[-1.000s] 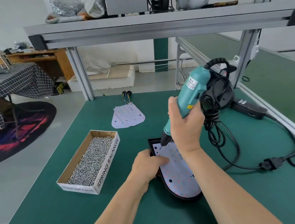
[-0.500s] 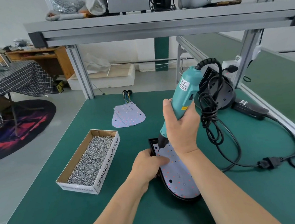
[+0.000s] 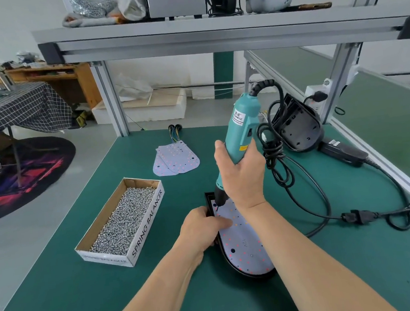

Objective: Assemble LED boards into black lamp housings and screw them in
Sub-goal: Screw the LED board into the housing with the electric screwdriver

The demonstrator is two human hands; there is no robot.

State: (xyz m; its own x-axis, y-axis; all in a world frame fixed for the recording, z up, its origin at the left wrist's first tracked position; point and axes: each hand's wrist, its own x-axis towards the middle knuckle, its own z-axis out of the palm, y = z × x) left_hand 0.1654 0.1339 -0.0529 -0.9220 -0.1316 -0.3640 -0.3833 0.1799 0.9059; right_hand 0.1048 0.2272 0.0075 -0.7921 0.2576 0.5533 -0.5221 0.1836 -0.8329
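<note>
A black lamp housing (image 3: pixel 253 276) lies on the green bench in front of me with a pale LED board (image 3: pixel 241 246) seated in it. My right hand (image 3: pixel 241 177) grips a teal electric screwdriver (image 3: pixel 242 129), nearly upright, its bit touching the board's far left corner. My left hand (image 3: pixel 201 230) rests on the housing's left edge, fingertips pressing the board. Spare LED boards (image 3: pixel 175 159) lie further back.
An open cardboard box of screws (image 3: pixel 123 222) sits to the left. Stacked black housings (image 3: pixel 298 128) and a power adapter (image 3: pixel 342 152) stand at the back right. The screwdriver's black cable (image 3: pixel 327 209) loops across the right of the bench. An aluminium shelf frame (image 3: pixel 213 34) spans overhead.
The screwdriver has tipped from a right-leaning tilt to nearly upright and shifted slightly left; its bit stays at the board's far left corner. My left hand has stayed on the housing.
</note>
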